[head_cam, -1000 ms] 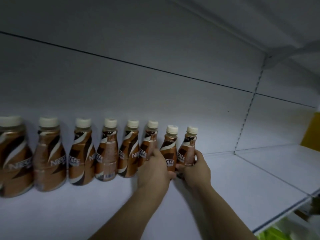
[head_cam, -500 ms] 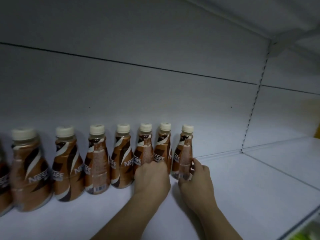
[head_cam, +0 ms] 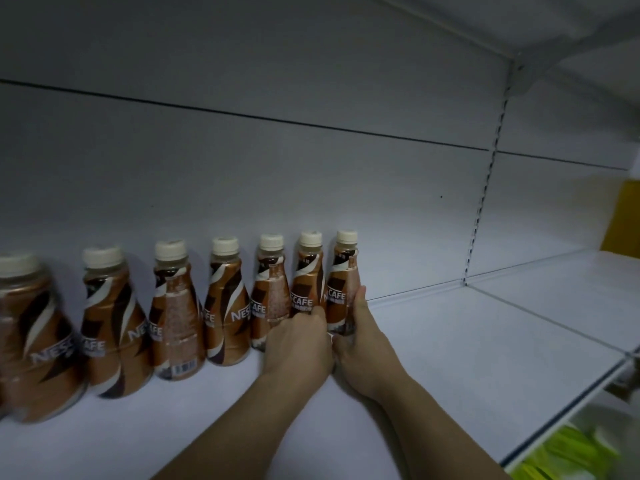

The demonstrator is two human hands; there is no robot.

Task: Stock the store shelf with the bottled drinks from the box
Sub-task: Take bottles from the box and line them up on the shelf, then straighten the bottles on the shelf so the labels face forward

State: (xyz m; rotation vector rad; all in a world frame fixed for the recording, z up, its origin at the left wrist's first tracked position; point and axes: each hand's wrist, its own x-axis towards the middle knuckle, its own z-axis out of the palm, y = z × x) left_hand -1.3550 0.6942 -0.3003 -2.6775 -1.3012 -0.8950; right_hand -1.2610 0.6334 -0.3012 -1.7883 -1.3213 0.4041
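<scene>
- Right hand (head_cam: pixel 363 344) grasps the end bottle (head_cam: pixel 343 282); left hand (head_cam: pixel 298 344) wraps its neighbour (head_cam: pixel 306 278), centre frame.
- I'd push both flush against the back panel (head_cam: pixel 311 188), labels forward.

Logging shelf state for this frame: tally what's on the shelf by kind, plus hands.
Brown coffee bottles with cream caps, standing in a row along the shelf: 7 (leftmost partly cut off by the frame edge)
Hands: 2, the left hand and right hand, each on a bottle at the row's right end
Total: 9
</scene>
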